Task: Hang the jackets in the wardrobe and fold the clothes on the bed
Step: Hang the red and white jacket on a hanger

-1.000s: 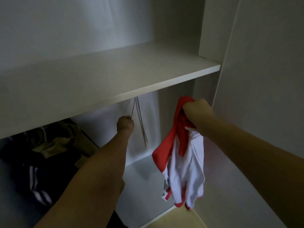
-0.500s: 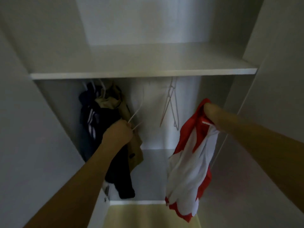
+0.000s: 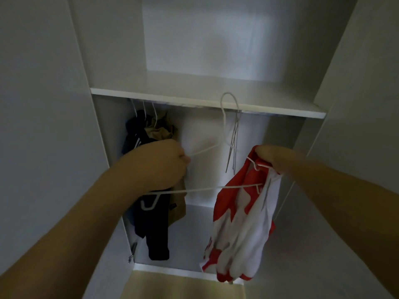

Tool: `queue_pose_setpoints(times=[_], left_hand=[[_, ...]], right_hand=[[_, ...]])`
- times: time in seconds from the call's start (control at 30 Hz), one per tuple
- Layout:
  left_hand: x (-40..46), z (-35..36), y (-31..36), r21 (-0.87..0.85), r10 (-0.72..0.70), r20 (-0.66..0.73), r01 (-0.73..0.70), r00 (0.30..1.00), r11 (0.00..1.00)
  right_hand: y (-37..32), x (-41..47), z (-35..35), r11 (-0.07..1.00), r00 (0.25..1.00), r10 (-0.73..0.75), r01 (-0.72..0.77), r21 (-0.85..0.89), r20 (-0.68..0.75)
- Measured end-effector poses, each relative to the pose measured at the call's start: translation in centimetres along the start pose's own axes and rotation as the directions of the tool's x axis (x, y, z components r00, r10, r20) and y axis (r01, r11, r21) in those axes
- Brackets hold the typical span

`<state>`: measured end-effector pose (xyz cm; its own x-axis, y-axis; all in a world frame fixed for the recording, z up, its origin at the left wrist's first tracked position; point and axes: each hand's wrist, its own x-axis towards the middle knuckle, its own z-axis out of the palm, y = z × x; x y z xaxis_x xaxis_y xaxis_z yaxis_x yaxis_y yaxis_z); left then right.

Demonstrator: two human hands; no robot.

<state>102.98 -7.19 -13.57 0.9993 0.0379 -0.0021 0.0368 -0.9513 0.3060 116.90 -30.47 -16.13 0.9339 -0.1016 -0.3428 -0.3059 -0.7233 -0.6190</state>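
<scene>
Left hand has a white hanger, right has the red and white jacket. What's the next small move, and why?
Probably feed the far end of the white hanger into the neck of the red and white jacket. The left hand grips the hanger clear of the rail, its end already beside the jacket, which the right hand holds bunched by the collar.

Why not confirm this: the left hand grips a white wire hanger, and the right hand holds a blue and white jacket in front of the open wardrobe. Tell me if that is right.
One detail is wrong. The head view shows the right hand holding a red and white jacket, not a blue and white one. The left hand does grip the white wire hanger in front of the open wardrobe.
</scene>
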Motion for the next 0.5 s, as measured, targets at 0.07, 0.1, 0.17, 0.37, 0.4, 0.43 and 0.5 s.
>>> queue_pose_setpoints(times=[0.07,0.1,0.17,0.37,0.4,0.43,0.5], left_hand=[[0.5,1.1,1.4,0.002,-0.009,-0.058,0.009,0.998,1.000],[0.6,2.1,2.2,0.008,0.004,-0.061,-0.004,0.998,1.000],[1.1,4.4,2.8,-0.042,0.048,-0.077,-0.051,0.996,0.998],[3.0,9.4,1.2,-0.609,0.078,-0.041,-0.087,0.996,0.788],[3.3,9.6,0.4,-0.701,0.072,-0.081,-0.108,0.994,0.705],[3.6,9.7,-0.3,-0.775,0.068,-0.115,-0.132,0.991,0.618],[4.0,9.9,-1.0,-0.847,0.113,-0.166,-0.201,0.980,0.492]], right_hand=[[-0.4,-0.2,-0.3,0.998,1.000,-0.017,0.016,0.058,0.012],[-0.5,-0.1,-0.4,0.997,1.000,-0.024,0.022,0.076,0.017],[-0.7,-1.0,-0.5,0.988,0.999,-0.036,0.033,0.151,0.018],[-0.8,-2.7,-1.3,0.906,0.977,-0.215,0.202,0.371,-0.008],[-0.6,-3.0,-1.5,0.904,0.963,-0.258,0.269,0.333,-0.077],[-0.2,-3.1,-1.6,0.904,0.927,-0.342,0.369,0.215,-0.155],[0.5,-3.4,-1.6,0.818,0.811,-0.553,0.486,-0.308,-0.190]])
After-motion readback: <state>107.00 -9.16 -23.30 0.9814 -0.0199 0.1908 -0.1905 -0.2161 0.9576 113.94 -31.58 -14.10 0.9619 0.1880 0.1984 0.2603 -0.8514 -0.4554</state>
